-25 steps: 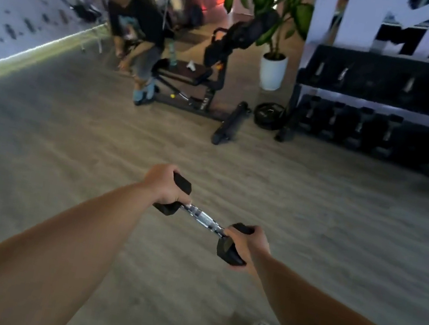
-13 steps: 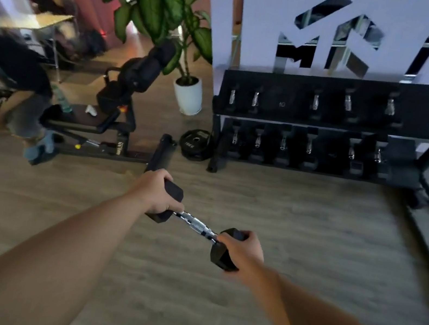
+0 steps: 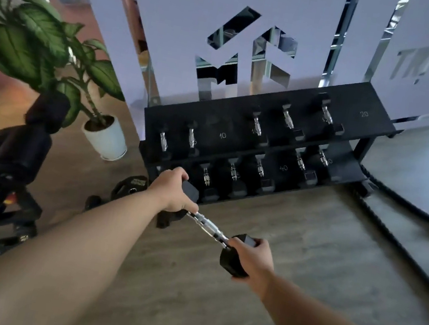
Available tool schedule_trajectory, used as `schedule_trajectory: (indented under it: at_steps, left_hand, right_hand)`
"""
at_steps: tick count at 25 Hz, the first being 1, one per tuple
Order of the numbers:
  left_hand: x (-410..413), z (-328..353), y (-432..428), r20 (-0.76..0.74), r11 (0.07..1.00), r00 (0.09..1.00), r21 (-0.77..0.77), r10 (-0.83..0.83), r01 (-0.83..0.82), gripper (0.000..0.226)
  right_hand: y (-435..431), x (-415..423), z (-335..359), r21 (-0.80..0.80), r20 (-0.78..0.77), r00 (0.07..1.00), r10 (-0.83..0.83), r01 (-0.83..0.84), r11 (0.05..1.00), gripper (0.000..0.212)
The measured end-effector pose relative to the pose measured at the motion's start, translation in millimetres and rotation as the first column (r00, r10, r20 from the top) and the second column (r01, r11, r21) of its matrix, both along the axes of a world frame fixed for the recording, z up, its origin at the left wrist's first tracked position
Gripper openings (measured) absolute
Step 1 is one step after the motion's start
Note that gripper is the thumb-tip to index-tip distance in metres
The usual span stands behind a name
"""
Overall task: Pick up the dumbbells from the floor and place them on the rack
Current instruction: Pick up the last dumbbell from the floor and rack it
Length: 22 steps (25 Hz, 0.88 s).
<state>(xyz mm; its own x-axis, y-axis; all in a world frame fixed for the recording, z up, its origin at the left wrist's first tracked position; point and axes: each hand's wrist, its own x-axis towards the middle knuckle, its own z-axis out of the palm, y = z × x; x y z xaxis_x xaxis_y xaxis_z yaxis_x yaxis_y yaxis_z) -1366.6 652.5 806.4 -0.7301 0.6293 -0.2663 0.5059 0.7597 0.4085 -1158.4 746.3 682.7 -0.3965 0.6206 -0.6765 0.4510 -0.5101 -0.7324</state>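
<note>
I carry one black hex dumbbell [image 3: 209, 226] with a chrome handle, held level above the wooden floor. My left hand [image 3: 171, 192] grips its far-left head and my right hand [image 3: 251, 257] grips its near-right head. The black two-tier rack [image 3: 367, 103] stands just ahead against the white wall panel. Several dumbbells lie on both shelves. Bare spots marked 40 [image 3: 222, 135] and 20 [image 3: 364, 114] show on the upper shelf, and another marked 40 [image 3: 283, 168] on the lower one.
A black weight bench [image 3: 3, 182] stands at the left. Behind it is a potted plant in a white pot [image 3: 106, 137]. A weight plate [image 3: 132, 185] lies by the rack's left foot. A thick black rope [image 3: 404, 247] snakes over the floor at the right.
The view has swung right and closer to the rack, which now looms larger ahead. Both hands keep the same grip on the dumbbell. The crouching person has left the view.
</note>
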Motion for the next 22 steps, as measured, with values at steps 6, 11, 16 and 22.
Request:
schedule_trajectory:
  at_steps: [6, 11, 16, 22]
  left_hand:
    - [-123.3, -17.2, 131.5, 0.01, 0.999, 0.999, -0.016, -0.035, 0.035, 0.083]
    - [-228.3, -27.6, 234.5, 0.011, 0.996, 0.998, -0.068, -0.065, 0.066, 0.08]
    - [-329.8, -49.3, 319.0, 0.025, 0.982, 0.991, -0.135, -0.129, 0.132, 0.081]
    - [-456.0, -95.2, 433.7, 0.019, 0.934, 0.953, -0.198, -0.301, 0.299, 0.085]
  right_hand:
    - [125.2, -123.2, -21.9, -0.071, 0.027, 0.999, -0.041, 0.042, 0.997, 0.068]
    - [213.3, -225.8, -29.9, -0.137, 0.039, 0.996, -0.085, 0.089, 0.987, 0.065]
    - [277.2, -319.8, -45.9, -0.186, 0.078, 0.988, -0.13, 0.142, 0.972, 0.062]
    - [347.6, -437.5, -81.4, -0.217, 0.113, 0.948, -0.296, 0.315, 0.924, 0.068]
